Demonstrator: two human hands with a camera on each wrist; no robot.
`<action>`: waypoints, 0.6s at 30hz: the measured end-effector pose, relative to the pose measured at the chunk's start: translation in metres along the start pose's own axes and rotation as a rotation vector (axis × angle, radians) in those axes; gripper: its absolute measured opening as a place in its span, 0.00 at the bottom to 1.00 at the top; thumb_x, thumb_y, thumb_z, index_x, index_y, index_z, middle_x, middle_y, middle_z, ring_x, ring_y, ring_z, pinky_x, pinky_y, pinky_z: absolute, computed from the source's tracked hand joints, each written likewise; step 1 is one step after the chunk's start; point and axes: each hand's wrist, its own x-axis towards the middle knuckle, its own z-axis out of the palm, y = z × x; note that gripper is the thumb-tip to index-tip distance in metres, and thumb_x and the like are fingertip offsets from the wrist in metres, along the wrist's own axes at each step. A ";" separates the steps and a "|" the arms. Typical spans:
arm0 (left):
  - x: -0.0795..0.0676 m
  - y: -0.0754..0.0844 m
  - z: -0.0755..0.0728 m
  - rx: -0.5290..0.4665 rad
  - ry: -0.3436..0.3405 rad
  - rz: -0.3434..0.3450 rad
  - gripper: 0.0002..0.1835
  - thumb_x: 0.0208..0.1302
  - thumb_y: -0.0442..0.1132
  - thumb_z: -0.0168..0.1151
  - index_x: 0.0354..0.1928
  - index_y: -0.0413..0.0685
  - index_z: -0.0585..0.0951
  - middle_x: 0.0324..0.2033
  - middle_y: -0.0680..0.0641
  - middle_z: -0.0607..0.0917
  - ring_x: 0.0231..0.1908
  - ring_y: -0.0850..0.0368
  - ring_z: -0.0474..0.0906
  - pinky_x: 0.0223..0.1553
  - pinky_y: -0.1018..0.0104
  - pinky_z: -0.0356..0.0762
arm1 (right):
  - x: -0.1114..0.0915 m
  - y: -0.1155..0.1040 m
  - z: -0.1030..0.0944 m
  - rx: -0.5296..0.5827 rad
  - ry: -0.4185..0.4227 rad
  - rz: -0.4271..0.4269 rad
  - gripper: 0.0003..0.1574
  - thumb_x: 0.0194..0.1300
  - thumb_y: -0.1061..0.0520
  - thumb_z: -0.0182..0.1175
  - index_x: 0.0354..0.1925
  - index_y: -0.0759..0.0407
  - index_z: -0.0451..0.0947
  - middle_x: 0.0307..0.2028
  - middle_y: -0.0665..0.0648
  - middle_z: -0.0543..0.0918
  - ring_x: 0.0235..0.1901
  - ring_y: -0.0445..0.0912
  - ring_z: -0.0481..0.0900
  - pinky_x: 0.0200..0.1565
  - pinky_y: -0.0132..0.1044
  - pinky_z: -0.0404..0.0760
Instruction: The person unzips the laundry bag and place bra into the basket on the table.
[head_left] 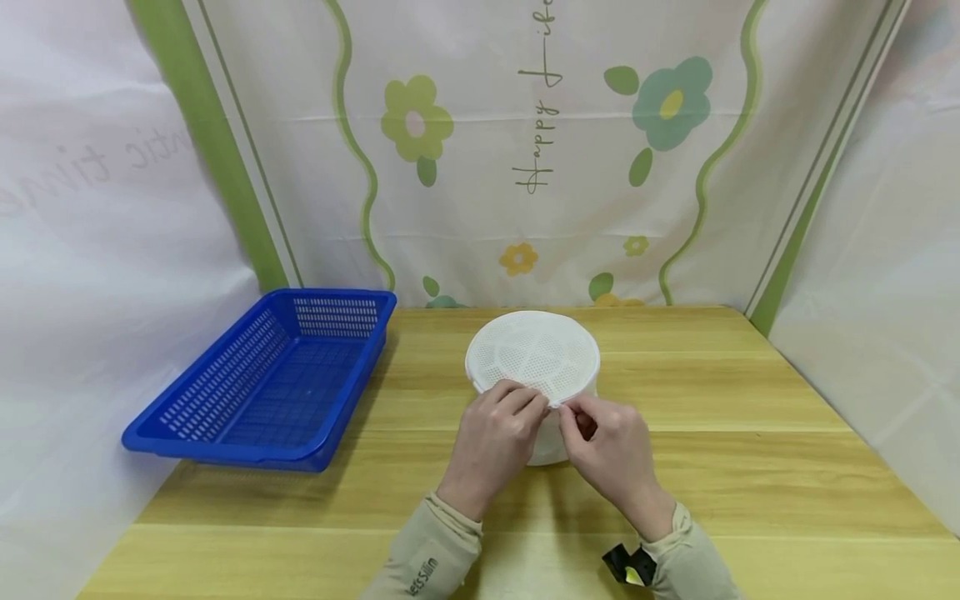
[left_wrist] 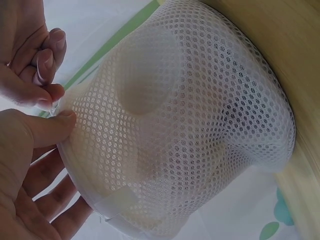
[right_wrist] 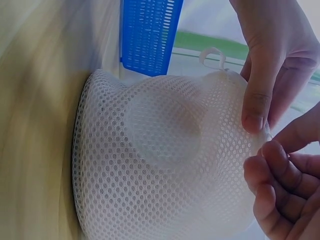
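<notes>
A round white mesh laundry bag [head_left: 532, 350] stands upright on the table, its flat lid facing up. Through the mesh in the right wrist view, a pale rounded shape [right_wrist: 162, 127] shows; I cannot tell what it is. My left hand [head_left: 498, 437] pinches the bag's top rim at the near side, thumb on the mesh wall and fingers over the edge. Right beside it, my right hand [head_left: 611, 446] pinches at the zipper along that same rim between thumb and forefinger. The small part between those fingertips is mostly hidden. A white loop [right_wrist: 212, 57] sticks out from the rim.
A blue plastic basket [head_left: 352, 400] with slotted walls sits on the left of the wooden table [head_left: 712, 467]. White cloth with printed flowers [head_left: 570, 225] hangs behind the table and along both sides. A black device [head_left: 628, 567] is at the right wrist.
</notes>
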 end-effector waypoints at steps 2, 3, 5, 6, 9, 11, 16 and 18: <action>0.000 0.000 0.000 0.001 0.001 0.000 0.04 0.58 0.34 0.71 0.29 0.50 0.85 0.33 0.55 0.86 0.38 0.59 0.80 0.39 0.68 0.80 | 0.000 0.000 -0.001 -0.012 0.005 0.008 0.10 0.54 0.68 0.63 0.22 0.55 0.80 0.16 0.40 0.70 0.14 0.30 0.63 0.14 0.24 0.63; 0.000 0.000 0.000 0.003 0.002 0.000 0.04 0.59 0.34 0.71 0.29 0.50 0.85 0.33 0.55 0.86 0.38 0.59 0.80 0.39 0.68 0.80 | 0.000 0.000 -0.001 -0.017 0.007 0.016 0.10 0.54 0.68 0.63 0.22 0.55 0.80 0.15 0.40 0.70 0.14 0.30 0.63 0.14 0.24 0.63; 0.000 0.000 0.000 0.001 0.002 -0.002 0.04 0.59 0.34 0.71 0.29 0.50 0.85 0.33 0.55 0.87 0.38 0.59 0.80 0.39 0.69 0.80 | -0.001 0.001 -0.002 -0.024 0.015 0.034 0.10 0.54 0.67 0.62 0.21 0.55 0.80 0.15 0.40 0.70 0.13 0.31 0.63 0.14 0.24 0.63; 0.000 0.000 0.000 0.001 0.002 -0.003 0.04 0.59 0.35 0.71 0.28 0.50 0.85 0.33 0.55 0.87 0.38 0.59 0.80 0.39 0.69 0.80 | -0.001 0.002 -0.002 -0.027 0.021 0.040 0.10 0.54 0.66 0.62 0.21 0.55 0.80 0.14 0.41 0.70 0.13 0.31 0.63 0.13 0.25 0.63; 0.000 0.000 -0.001 -0.002 0.002 -0.006 0.04 0.59 0.35 0.71 0.28 0.50 0.85 0.33 0.55 0.87 0.38 0.59 0.80 0.39 0.69 0.80 | -0.001 0.002 -0.002 -0.030 0.038 0.052 0.09 0.54 0.66 0.62 0.21 0.56 0.80 0.14 0.41 0.71 0.12 0.31 0.64 0.13 0.25 0.63; 0.000 0.000 -0.001 -0.002 0.004 -0.006 0.04 0.60 0.35 0.71 0.28 0.50 0.85 0.33 0.55 0.87 0.38 0.59 0.80 0.39 0.69 0.80 | 0.000 0.002 -0.002 -0.031 0.047 0.050 0.09 0.53 0.67 0.63 0.21 0.56 0.80 0.14 0.41 0.71 0.12 0.31 0.64 0.13 0.25 0.63; 0.000 0.001 0.000 0.003 0.011 -0.001 0.04 0.60 0.35 0.70 0.28 0.50 0.85 0.33 0.55 0.87 0.38 0.59 0.80 0.39 0.69 0.80 | -0.001 0.002 -0.003 -0.038 0.051 0.056 0.10 0.53 0.67 0.64 0.20 0.55 0.79 0.14 0.40 0.70 0.12 0.31 0.64 0.13 0.25 0.63; 0.001 0.001 0.000 0.004 0.012 0.000 0.04 0.60 0.35 0.70 0.29 0.50 0.85 0.33 0.55 0.87 0.38 0.59 0.80 0.39 0.69 0.80 | -0.001 0.001 -0.002 -0.038 0.051 0.062 0.11 0.53 0.67 0.64 0.20 0.55 0.79 0.14 0.40 0.70 0.12 0.31 0.64 0.13 0.26 0.64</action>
